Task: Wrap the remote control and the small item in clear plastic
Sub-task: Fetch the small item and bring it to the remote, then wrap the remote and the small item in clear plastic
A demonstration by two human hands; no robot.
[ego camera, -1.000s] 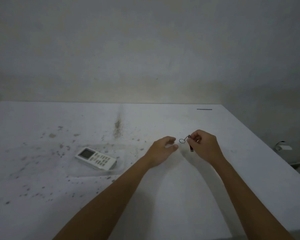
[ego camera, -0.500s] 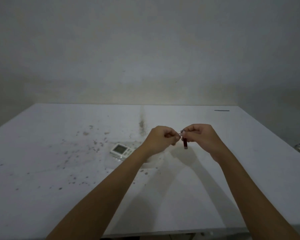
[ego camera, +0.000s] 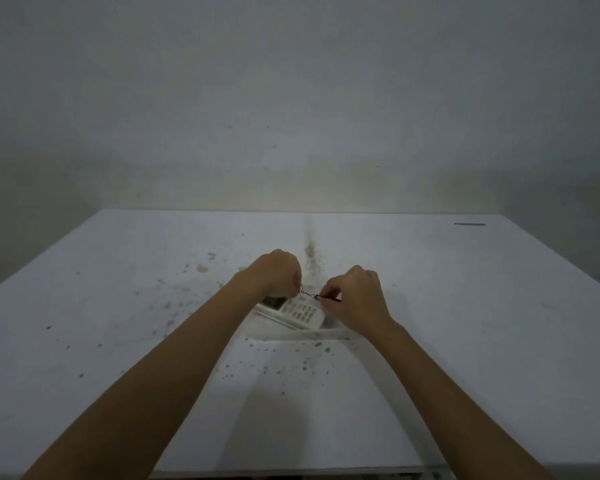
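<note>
At the centre of the frame, we are holding a small keychain item [ego camera: 313, 296] stretched between both hands above a white remote control [ego camera: 293, 311]. Our left hand [ego camera: 278, 276] is pinching the chain end in a closed grip; our right hand [ego camera: 355, 296] is clamping its grip on the dark end. The remote is lying flat on clear plastic [ego camera: 302, 334] on the speckled white tabletop [ego camera: 465, 323], partly hidden beneath our hands.
</note>
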